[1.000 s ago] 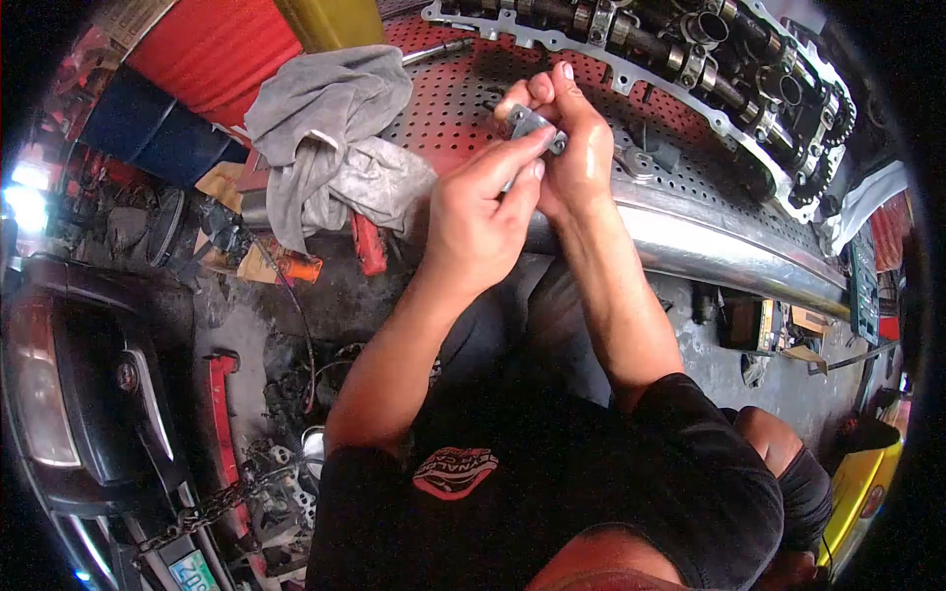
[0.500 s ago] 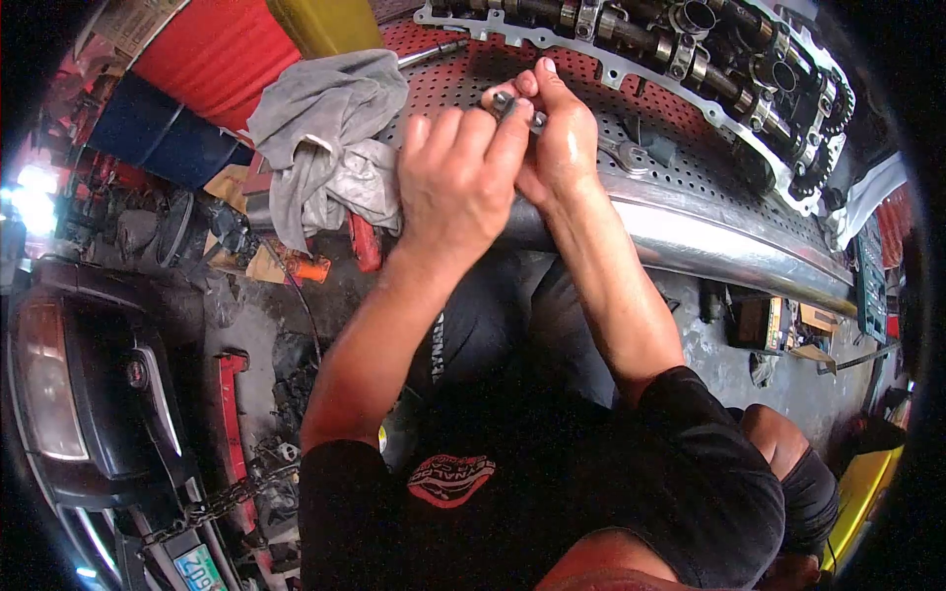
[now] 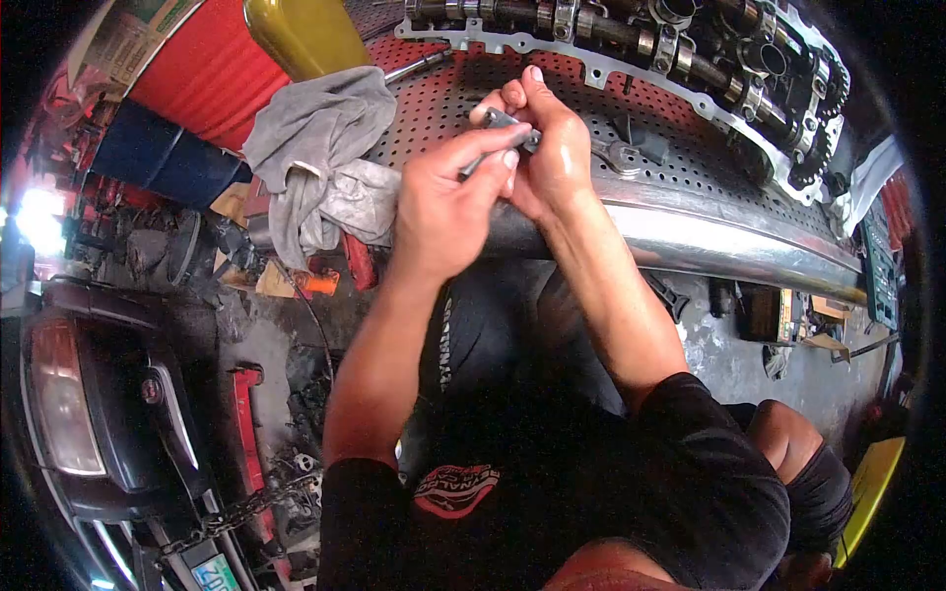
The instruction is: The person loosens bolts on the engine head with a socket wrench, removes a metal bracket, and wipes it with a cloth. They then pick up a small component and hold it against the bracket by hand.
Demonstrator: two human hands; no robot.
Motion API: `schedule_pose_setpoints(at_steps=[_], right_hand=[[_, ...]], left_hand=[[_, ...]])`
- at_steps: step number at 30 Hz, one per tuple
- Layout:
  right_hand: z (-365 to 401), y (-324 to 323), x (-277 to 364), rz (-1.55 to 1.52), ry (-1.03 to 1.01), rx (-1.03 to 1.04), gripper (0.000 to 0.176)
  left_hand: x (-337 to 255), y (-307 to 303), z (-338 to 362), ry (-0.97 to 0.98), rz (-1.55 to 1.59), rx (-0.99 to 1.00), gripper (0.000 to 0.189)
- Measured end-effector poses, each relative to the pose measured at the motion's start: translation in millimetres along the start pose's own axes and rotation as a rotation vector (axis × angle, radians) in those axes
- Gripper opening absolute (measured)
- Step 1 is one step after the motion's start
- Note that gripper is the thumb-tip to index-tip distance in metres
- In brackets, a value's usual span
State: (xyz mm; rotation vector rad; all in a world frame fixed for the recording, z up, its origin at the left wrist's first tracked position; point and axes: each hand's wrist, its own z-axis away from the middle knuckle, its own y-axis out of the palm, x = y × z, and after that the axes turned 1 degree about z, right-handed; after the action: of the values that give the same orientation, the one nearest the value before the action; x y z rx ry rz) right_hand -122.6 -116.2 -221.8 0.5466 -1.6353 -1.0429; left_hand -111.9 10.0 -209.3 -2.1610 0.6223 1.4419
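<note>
A small grey metal part sits between both hands, partly covered by fingers, and its exact shape cannot be made out. Closed around it from the right, my right hand has its thumb pointing up. My left hand pinches the left side of the same part between thumb and forefinger. Both hands are over the front edge of a perforated metal bench. Just right of my right hand, a wrench lies on the bench. Beyond it is an engine cylinder head with camshafts.
A grey rag hangs over the bench's left end, by a red-handled object. A ratchet-like tool lies behind. Drums, a yellow container and a dark car front are left. Another person's leg shows lower right.
My left hand's fingers have shifted: its thumb now shows beneath the forefinger, against the metal part. The whole view has moved slightly.
</note>
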Motion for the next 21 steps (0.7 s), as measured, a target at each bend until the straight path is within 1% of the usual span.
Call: schedule_pose_setpoints(at_steps=[1,3,4,7,8,9,10,11,12,13,14,15,16,17,20,21], right_hand=[[2.4,-1.4,1.7,0.011,0.034,0.049,0.034],[0.1,1.7,0.6,-0.024,0.018,0.011,0.035],[0.3,3.4,-1.6,-0.045,0.013,-0.011,0.035],[-3.0,2.5,-6.7,-0.047,-0.022,-0.035,0.035],[-2.2,0.6,-6.8,-0.034,-0.019,-0.027,0.034],[-5.1,0.5,-5.3,-0.021,-0.022,-0.010,0.033],[-3.1,-0.8,-3.5,-0.026,-0.024,0.053,0.033],[1.2,-2.0,-3.5,-0.021,-0.027,0.037,0.034],[3.7,0.0,-1.1,-0.013,-0.029,0.027,0.034],[3.3,1.6,0.5,-0.003,-0.030,0.023,0.034],[-0.9,-3.8,-1.7,-0.025,-0.015,0.066,0.034],[-5.0,-1.9,-2.3,-0.032,-0.025,0.030,0.034],[-5.7,0.9,-4.5,-0.039,-0.027,-0.015,0.034],[-6.4,3.0,-5.3,-0.043,-0.033,-0.052,0.034],[-3.6,6.4,-4.5,-0.033,-0.045,-0.070,0.034],[-2.3,7.1,-3.5,-0.032,-0.046,-0.085,0.034]], left_hand=[[-2.6,-2.4,-0.5,-0.023,0.025,0.034,0.023],[-4.7,-7.6,-1.5,-0.066,0.063,0.103,0.022],[-0.6,1.4,0.1,0.044,0.025,0.013,0.023],[-4.3,-6.5,-9.4,0.752,-1.168,-0.118,0.021],[-3.0,-6.2,-8.8,0.751,-1.168,-0.121,0.021],[0.3,-3.4,-10.4,0.573,-0.808,-0.112,0.020],[5.2,2.9,-10.0,0.391,-0.447,-0.092,0.020],[7.9,7.6,-5.0,0.189,-0.084,-0.067,0.020],[-2.0,1.8,-2.6,0.012,0.055,0.005,0.020],[-0.5,4.6,-1.8,0.059,0.025,-0.039,0.020],[3.1,8.8,-0.7,0.102,-0.008,-0.081,0.020],[6.9,10.4,0.2,0.145,-0.042,-0.117,0.021],[13.2,2.8,-6.8,0.446,-0.520,-0.127,0.020],[13.2,1.5,-6.5,0.469,-0.592,-0.128,0.020],[7.5,-1.0,-10.0,0.553,-0.816,-0.127,0.021],[6.8,-0.3,-9.1,0.368,-0.511,-0.105,0.022]])
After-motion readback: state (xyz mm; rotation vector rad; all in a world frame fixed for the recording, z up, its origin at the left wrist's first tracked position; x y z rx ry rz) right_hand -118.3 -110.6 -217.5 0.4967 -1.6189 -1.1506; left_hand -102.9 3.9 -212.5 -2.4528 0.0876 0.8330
